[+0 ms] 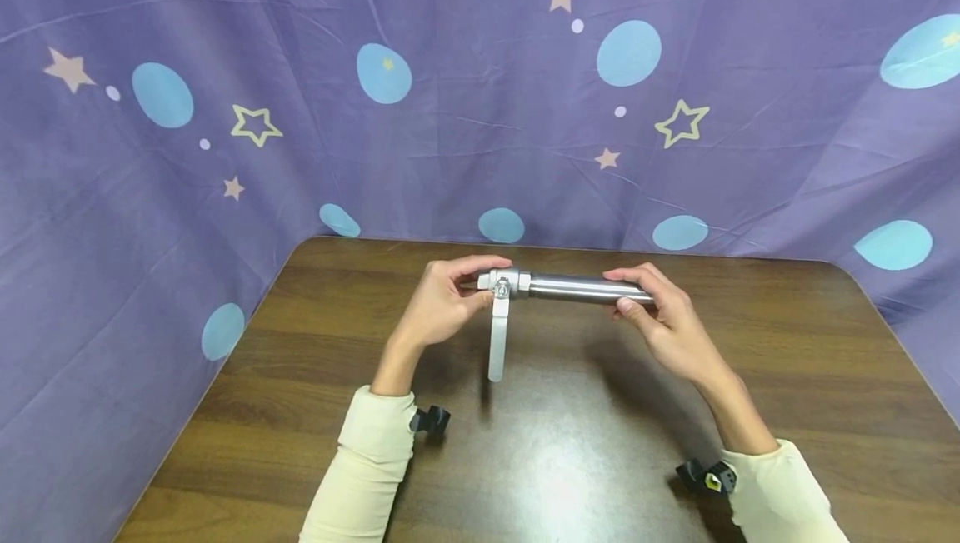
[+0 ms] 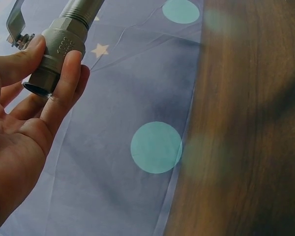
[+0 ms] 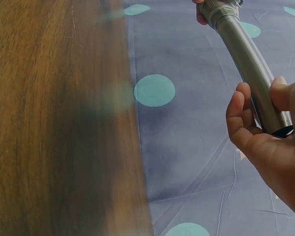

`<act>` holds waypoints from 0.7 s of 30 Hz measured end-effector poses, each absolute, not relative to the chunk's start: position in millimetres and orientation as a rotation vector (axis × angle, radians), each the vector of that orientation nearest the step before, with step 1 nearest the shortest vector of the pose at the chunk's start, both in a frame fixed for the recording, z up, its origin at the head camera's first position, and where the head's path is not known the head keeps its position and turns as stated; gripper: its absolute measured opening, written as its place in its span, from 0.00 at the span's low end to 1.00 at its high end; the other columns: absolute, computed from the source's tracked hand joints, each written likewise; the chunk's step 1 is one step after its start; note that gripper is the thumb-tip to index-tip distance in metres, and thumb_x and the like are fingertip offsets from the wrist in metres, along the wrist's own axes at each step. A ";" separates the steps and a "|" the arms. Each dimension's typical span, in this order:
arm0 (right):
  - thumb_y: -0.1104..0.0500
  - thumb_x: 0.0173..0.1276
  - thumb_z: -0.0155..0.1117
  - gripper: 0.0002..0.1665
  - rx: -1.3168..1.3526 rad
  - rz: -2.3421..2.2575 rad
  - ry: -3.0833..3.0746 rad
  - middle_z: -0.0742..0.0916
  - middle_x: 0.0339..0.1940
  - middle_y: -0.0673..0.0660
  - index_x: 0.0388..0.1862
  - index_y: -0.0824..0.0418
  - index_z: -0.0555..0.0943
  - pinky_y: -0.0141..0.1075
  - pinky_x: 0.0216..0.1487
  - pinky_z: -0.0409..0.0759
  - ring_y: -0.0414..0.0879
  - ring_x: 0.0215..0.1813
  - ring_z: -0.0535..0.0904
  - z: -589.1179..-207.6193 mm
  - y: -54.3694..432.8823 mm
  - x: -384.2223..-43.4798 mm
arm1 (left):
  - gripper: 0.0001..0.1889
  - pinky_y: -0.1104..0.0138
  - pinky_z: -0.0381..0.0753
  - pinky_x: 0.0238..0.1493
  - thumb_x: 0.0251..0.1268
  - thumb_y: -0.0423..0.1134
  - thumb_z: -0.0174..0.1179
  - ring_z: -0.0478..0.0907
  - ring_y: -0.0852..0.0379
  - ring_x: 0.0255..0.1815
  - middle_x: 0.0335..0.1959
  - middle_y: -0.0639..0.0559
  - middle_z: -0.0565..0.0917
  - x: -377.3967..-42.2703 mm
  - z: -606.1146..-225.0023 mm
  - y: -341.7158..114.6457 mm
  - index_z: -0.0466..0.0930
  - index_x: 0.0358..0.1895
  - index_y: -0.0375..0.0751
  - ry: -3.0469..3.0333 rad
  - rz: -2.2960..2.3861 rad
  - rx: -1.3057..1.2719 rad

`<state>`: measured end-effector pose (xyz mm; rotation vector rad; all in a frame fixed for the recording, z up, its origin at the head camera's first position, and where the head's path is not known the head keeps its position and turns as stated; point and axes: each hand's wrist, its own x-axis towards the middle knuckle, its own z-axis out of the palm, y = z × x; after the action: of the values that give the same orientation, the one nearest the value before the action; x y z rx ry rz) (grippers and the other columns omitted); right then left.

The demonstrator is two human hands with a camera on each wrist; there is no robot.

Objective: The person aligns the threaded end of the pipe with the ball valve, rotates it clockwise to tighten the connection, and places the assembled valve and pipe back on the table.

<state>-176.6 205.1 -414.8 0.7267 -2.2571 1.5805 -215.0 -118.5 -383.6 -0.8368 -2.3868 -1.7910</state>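
Note:
A metal ball valve (image 1: 514, 281) is joined to a straight steel pipe (image 1: 573, 287), and both are held up over the table roughly level. My left hand (image 1: 441, 300) grips the valve body between thumb and fingers, with the open valve end near the palm in the left wrist view. From the valve stem a flat lever handle (image 1: 498, 343) points toward me. My right hand (image 1: 663, 318) holds the far right end of the pipe, thumb on the near side and fingers on the far side. In the left wrist view, threads (image 2: 78, 14) show where the pipe meets the valve.
Below lies a brown wooden table (image 1: 300, 410), with shadows of both hands on it. A purple curtain (image 1: 465, 110) with stars and blue dots hangs behind the table and along its sides. Each wrist wears a black camera mount (image 1: 430, 420).

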 end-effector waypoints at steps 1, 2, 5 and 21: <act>0.78 0.75 0.58 0.21 0.732 1.592 -2.254 0.84 0.47 0.54 0.63 0.71 0.82 0.31 0.46 0.90 0.44 0.40 0.87 -414.9 205.1 -176.6 | 0.23 0.70 0.90 0.42 0.60 0.18 0.65 0.86 0.61 0.41 0.55 0.36 0.91 -214.9 -383.5 -118.6 0.88 0.60 0.32 -2.385 -1.791 -0.839; 0.77 0.76 0.58 0.20 0.737 1.599 -2.253 0.84 0.46 0.55 0.63 0.72 0.82 0.31 0.46 0.90 0.43 0.41 0.88 -414.9 205.1 -176.5 | 0.23 0.70 0.90 0.43 0.60 0.18 0.65 0.86 0.61 0.42 0.55 0.36 0.90 -214.7 -383.4 -118.7 0.88 0.60 0.32 -2.385 -1.790 -0.840; 0.75 0.78 0.56 0.18 0.748 1.615 -2.254 0.85 0.45 0.55 0.64 0.73 0.81 0.31 0.47 0.90 0.41 0.42 0.88 -415.3 205.2 -176.3 | 0.24 0.69 0.91 0.43 0.59 0.17 0.64 0.86 0.60 0.42 0.56 0.36 0.90 -214.4 -382.6 -119.2 0.88 0.60 0.33 -2.383 -1.790 -0.841; 0.83 0.65 0.64 0.31 0.838 1.499 -2.206 0.77 0.66 0.63 0.67 0.72 0.76 0.20 0.59 0.79 0.37 0.65 0.74 -413.7 200.7 -173.9 | 0.24 0.70 0.90 0.43 0.59 0.17 0.65 0.86 0.61 0.41 0.55 0.35 0.90 -213.7 -382.2 -119.6 0.87 0.60 0.31 -2.375 -1.788 -0.845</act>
<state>-173.9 200.7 -413.7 0.8379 -2.2059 1.4986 -213.7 -119.6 -382.2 -0.8449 -2.3754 -1.7877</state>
